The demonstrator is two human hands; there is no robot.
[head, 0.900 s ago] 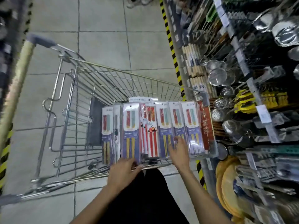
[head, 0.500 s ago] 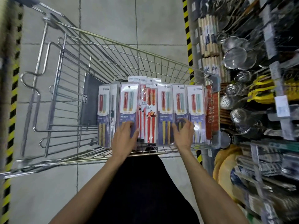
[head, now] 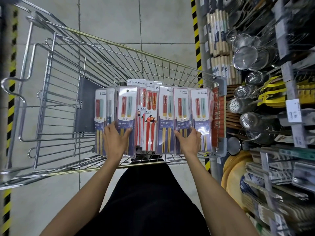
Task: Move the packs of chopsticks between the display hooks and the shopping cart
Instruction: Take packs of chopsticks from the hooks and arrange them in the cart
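The packs of chopsticks (head: 166,116) stand in one row inside the shopping cart (head: 119,46), at its end near the person. Their long axes are parallel. The hanging-hole ends point away from the hands and the chopstick tips point toward them. The left hand (head: 115,140) lies flat with spread fingers on the lower part of one pack. The right hand (head: 190,140), well apart from it, rests the same way on another pack. Right of the right hand, metal strainers (head: 245,55) hang on a shelf.
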